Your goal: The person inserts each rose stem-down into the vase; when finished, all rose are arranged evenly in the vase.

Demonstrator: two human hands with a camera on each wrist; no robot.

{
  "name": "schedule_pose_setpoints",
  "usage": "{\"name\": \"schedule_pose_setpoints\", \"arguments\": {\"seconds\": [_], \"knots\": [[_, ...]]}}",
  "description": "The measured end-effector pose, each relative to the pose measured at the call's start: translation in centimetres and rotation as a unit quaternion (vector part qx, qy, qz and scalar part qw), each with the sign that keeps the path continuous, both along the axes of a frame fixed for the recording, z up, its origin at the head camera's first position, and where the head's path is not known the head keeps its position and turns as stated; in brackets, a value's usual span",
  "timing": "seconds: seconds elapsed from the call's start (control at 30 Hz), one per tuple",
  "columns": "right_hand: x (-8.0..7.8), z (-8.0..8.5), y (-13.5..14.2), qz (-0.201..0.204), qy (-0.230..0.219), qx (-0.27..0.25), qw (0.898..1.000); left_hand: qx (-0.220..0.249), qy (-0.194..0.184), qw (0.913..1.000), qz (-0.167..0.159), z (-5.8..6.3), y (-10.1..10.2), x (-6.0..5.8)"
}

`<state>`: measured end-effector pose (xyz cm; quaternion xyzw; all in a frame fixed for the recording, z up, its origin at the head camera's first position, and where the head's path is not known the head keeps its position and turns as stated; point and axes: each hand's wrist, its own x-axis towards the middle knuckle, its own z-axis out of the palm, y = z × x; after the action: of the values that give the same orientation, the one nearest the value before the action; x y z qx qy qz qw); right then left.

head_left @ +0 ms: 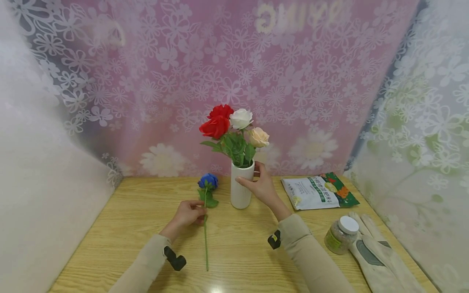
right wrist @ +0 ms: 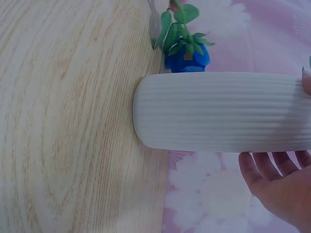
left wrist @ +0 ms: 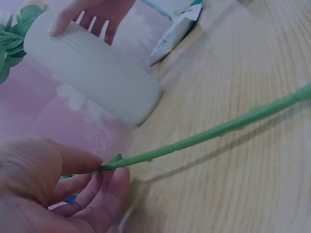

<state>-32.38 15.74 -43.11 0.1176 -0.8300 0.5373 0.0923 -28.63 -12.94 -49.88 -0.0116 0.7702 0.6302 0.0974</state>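
Observation:
My left hand (head_left: 187, 214) pinches the green stem of a blue rose (head_left: 209, 180) between thumb and fingers. The rose's bloom points toward the back and its stem (left wrist: 194, 141) runs toward the front, slightly above the tabletop in the left wrist view. To its right a white ribbed vase (head_left: 240, 191) stands upright. My right hand (head_left: 264, 189) grips the upper part of the vase from the right, with the thumb on the near side. In the vase are two red roses (head_left: 216, 127), a white rose (head_left: 241, 119) and a peach rose (head_left: 259, 137) with green leaves.
A white and green packet (head_left: 318, 192) lies right of the vase on the wooden table (head_left: 121, 228). Nearer the front right are a white-lidded jar (head_left: 341, 235) and pale work gloves (head_left: 381, 256). A pink flowered curtain (head_left: 176, 89) hangs behind the table.

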Motion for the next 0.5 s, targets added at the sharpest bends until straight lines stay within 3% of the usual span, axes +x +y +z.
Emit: {"name": "schedule_pose_setpoints", "arguments": {"seconds": [0.23, 0.5], "knots": [[-0.1, -0.1, 0.0, 0.000, -0.002, -0.003, 1.000, 0.045, 0.012, 0.9988, -0.015, 1.3, -0.8, -0.4], [0.0, 0.0, 0.1, -0.001, -0.002, 0.001, 1.000, 0.067, 0.076, 0.9947, -0.018, 5.1, -1.5, -0.4]]}}
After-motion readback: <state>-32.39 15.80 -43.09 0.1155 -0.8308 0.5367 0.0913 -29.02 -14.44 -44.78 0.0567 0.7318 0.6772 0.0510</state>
